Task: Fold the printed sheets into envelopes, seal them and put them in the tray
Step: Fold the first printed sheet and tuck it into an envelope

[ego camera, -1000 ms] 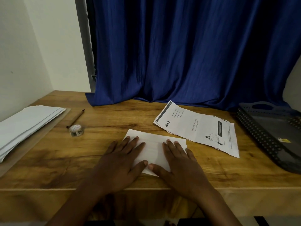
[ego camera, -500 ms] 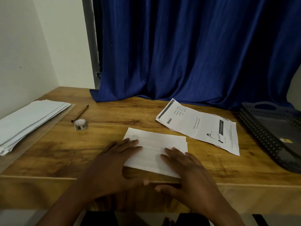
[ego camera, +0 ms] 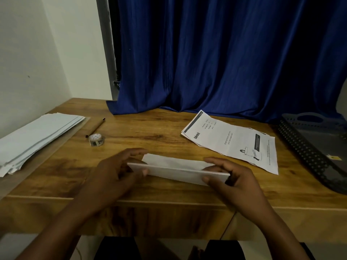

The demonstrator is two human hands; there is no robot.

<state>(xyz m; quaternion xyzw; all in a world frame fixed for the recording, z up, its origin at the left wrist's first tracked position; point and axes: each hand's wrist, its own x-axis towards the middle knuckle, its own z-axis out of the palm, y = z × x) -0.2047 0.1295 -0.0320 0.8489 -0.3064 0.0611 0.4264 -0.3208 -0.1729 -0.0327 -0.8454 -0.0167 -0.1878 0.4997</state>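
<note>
A white folded sheet (ego camera: pixel 176 168) lies near the front middle of the wooden table (ego camera: pixel 154 132), its near flap raised off the surface. My left hand (ego camera: pixel 116 171) pinches the sheet's left end between thumb and fingers. My right hand (ego camera: pixel 231 179) grips the right end the same way. A small pile of printed sheets (ego camera: pixel 232 141) lies flat to the right behind my hands. The dark perforated tray (ego camera: pixel 308 147) stands at the table's right edge.
A stack of pale envelopes (ego camera: pixel 35 137) rests on a clear sheet at the left edge. A tape roll (ego camera: pixel 96 140) and a pencil (ego camera: pixel 95 127) lie beside it. A blue curtain (ego camera: pixel 216 57) hangs along the back of the table.
Both hands went from pressing flat on the folded sheet to gripping its two ends. The near part of the sheet has been lifted and turned up.
</note>
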